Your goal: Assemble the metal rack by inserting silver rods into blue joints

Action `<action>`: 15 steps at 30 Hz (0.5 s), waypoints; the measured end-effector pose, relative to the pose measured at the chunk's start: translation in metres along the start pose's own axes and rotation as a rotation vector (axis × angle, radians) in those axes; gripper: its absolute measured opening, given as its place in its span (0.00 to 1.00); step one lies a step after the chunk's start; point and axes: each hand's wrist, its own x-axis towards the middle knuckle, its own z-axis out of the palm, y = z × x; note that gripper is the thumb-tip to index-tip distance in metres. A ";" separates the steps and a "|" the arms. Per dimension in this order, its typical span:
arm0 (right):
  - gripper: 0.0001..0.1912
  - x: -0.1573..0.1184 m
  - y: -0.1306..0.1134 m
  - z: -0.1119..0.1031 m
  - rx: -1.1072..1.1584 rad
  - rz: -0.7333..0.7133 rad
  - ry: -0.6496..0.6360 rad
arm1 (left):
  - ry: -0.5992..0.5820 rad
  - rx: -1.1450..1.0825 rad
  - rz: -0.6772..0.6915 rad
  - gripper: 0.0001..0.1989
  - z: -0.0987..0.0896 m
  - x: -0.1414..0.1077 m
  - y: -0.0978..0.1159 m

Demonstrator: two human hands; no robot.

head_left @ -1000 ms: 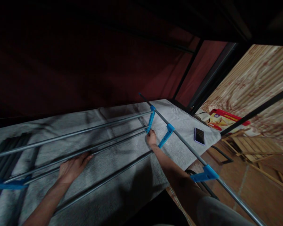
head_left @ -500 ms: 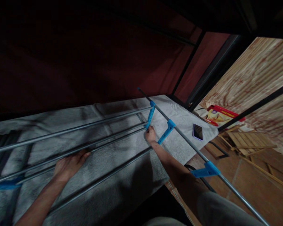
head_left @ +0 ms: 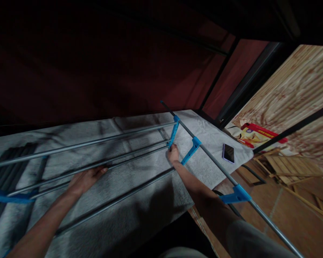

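Note:
A partly joined rack of grey metal tubes (head_left: 86, 142) and blue plastic brackets lies over a pale cloth. My left hand (head_left: 86, 180) is closed around the lower of two close parallel tubes, its fingers partly hidden beneath them. At the far end of those tubes, my right hand (head_left: 173, 154) pinches the lower end of a blue bracket (head_left: 173, 134). That bracket hangs from a long upright tube (head_left: 216, 163), which also carries a second bracket (head_left: 191, 150) and a third one (head_left: 237, 195) nearer me. Another blue piece (head_left: 12, 196) joins the tubes at left.
Several dark loose tubes (head_left: 10, 163) lie on the cloth (head_left: 201, 175) at left. A phone (head_left: 228, 153) rests near the cloth's right edge. Beyond are a red and yellow box (head_left: 261, 134), a folded wooden chair (head_left: 293, 165) and a black frame bar (head_left: 298, 126).
The view has shifted slightly. My left hand and the left blue piece now sit a little farther right and higher. My right hand keeps its hold at the bracket.

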 end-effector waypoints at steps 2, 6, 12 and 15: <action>0.20 0.000 -0.002 -0.002 -0.011 0.005 -0.003 | -0.051 0.017 -0.032 0.31 -0.003 0.000 0.007; 0.17 -0.006 -0.009 -0.012 -0.014 0.000 -0.033 | 0.041 0.056 -0.034 0.29 -0.009 -0.021 0.033; 0.10 -0.004 -0.001 -0.017 -0.009 -0.041 -0.120 | 0.206 0.058 -0.014 0.21 -0.003 -0.056 0.039; 0.09 -0.002 0.011 -0.011 -0.062 -0.067 -0.111 | 0.219 0.077 -0.053 0.19 0.003 -0.060 0.028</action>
